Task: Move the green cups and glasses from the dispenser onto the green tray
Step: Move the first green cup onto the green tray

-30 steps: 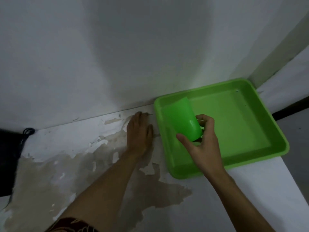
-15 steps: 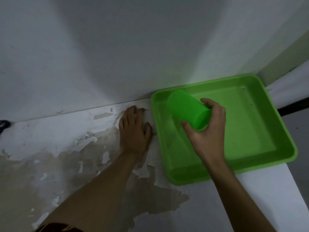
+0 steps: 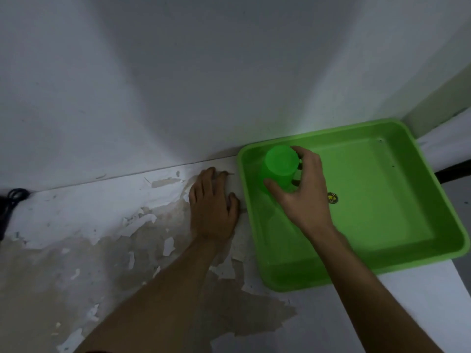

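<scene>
A green plastic cup [image 3: 280, 165] stands upside down in the far left corner of the green tray [image 3: 397, 200], its flat base facing up. My right hand [image 3: 304, 197] wraps around the cup's side, thumb in front and fingers behind. Just left of the tray, my left hand [image 3: 212, 207] lies flat on the white surface, palm down and fingers spread, holding nothing. The dispenser is out of view.
The tray sits against a white wall [image 3: 204, 85] on a white table with peeling paint [image 3: 142, 225]. A small dark and yellow sticker [image 3: 332, 198] marks the tray floor. A black cable [image 3: 12, 200] lies at the far left edge.
My right hand has turned the cup from tilted to upside down and lowered it into the tray's far left corner. My left hand has stayed flat beside the tray.
</scene>
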